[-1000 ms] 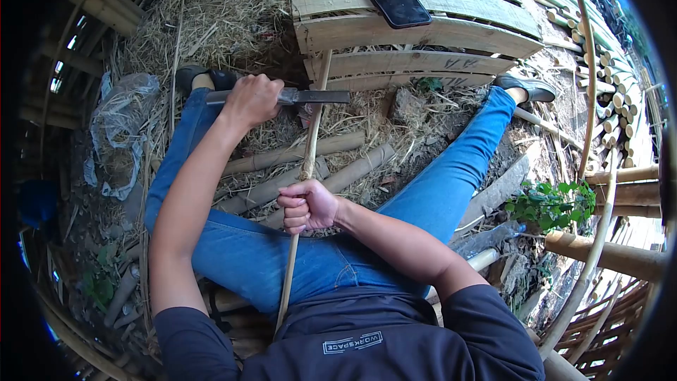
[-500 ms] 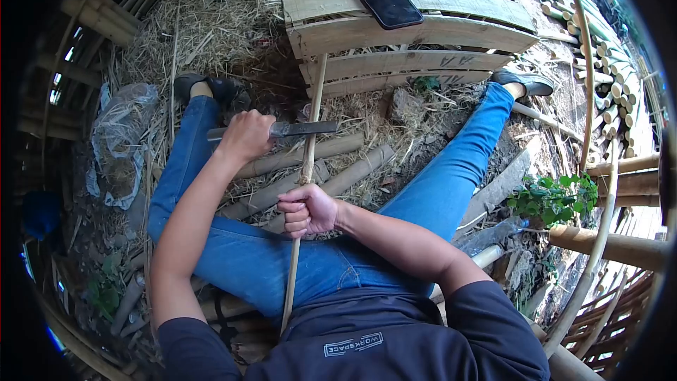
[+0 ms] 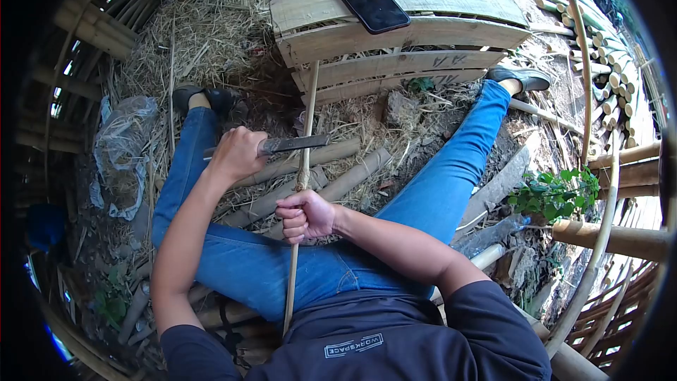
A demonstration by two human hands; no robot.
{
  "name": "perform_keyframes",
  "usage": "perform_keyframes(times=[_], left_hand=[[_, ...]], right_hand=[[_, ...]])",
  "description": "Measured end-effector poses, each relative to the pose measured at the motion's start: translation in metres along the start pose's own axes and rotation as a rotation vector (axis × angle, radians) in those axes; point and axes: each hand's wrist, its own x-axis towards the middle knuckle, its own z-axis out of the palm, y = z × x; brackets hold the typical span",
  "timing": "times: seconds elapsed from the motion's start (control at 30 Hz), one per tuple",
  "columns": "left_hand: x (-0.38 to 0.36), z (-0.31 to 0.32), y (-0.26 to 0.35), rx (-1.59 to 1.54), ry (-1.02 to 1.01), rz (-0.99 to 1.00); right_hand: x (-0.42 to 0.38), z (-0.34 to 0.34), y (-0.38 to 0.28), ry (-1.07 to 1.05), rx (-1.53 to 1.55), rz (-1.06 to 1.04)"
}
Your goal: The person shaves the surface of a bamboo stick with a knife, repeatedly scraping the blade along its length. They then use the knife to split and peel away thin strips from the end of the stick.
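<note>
My left hand [image 3: 240, 155] is closed round the handle of a knife, whose metal blade [image 3: 300, 143] reaches right and lies across a thin bamboo stick [image 3: 310, 102]. Below the blade, my right hand [image 3: 307, 216] grips the same stick, just under a thicker node. The stick's upper end meets the slatted wooden crate [image 3: 402, 35], and its lower end runs down over my lap to my shirt. Whether the blade's edge touches the stick is hard to tell.
On the crate lies a black phone [image 3: 370, 3]. Cut bamboo pieces [image 3: 352, 173] lie between my legs. Left are straw [image 3: 204, 28] and a clear plastic bag [image 3: 127, 148]. Stacked bamboo poles [image 3: 613, 70] and a leafy plant [image 3: 557, 194] are at the right.
My left hand and the knife have moved down along the stick, closer to my right hand. My right hand keeps its grip. The view has shifted slightly, so the crate appears further left.
</note>
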Motion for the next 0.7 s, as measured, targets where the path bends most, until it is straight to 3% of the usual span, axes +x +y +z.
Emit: perform_keyframes(times=[0.17, 0.47, 0.57, 0.7], left_hand=[[-0.018, 0.024, -0.001, 0.067, -0.051, 0.016], [0.044, 0.023, -0.017, 0.178, 0.004, 0.039], [0.049, 0.020, -0.022, 0.195, 0.117, -0.144], [0.051, 0.013, -0.034, 0.201, 0.110, -0.108]], right_hand=[[0.001, -0.001, 0.001, 0.009, -0.015, 0.006], [-0.002, -0.003, 0.002, 0.008, 0.009, -0.033], [0.002, 0.001, 0.005, 0.018, -0.034, -0.035], [-0.003, 0.005, 0.004, 0.042, 0.001, -0.009]])
